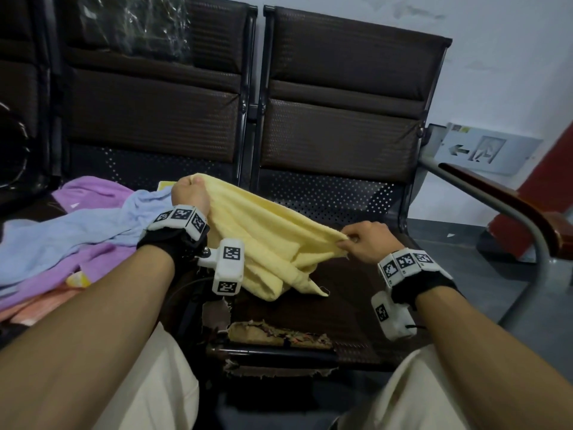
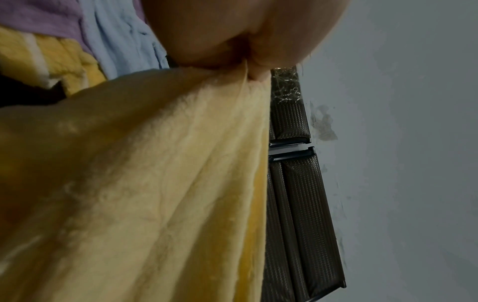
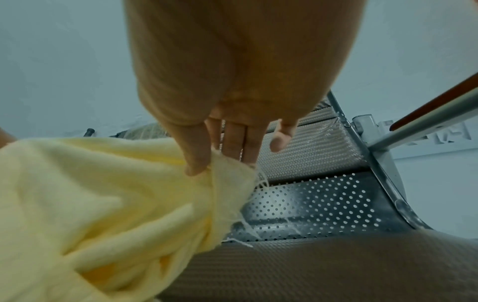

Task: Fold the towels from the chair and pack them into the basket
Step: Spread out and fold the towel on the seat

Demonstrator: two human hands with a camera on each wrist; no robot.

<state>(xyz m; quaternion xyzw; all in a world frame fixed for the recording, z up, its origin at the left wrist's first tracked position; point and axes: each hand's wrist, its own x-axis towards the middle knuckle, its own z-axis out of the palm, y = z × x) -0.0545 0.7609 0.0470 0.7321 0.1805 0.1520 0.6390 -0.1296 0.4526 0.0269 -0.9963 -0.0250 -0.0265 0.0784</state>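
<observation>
A pale yellow towel (image 1: 266, 240) hangs stretched between my two hands above the right chair seat (image 1: 350, 290). My left hand (image 1: 190, 192) grips one end of it at the back, fist closed round the cloth (image 2: 181, 163). My right hand (image 1: 356, 242) pinches the other end between thumb and fingers, where a frayed corner (image 3: 232, 173) sticks out. The towel's lower part sags and touches the seat. On the left seat lies a heap of towels: purple (image 1: 90, 190), light blue (image 1: 62, 240) and a pinkish one (image 1: 40, 305). No basket shows in any view.
Two dark padded chair backs (image 1: 341, 97) stand behind against a pale wall. The right seat's front edge (image 1: 279, 333) is torn, with stuffing showing. A metal armrest with a wooden top (image 1: 502, 200) runs along the right. My legs in light trousers are at the bottom.
</observation>
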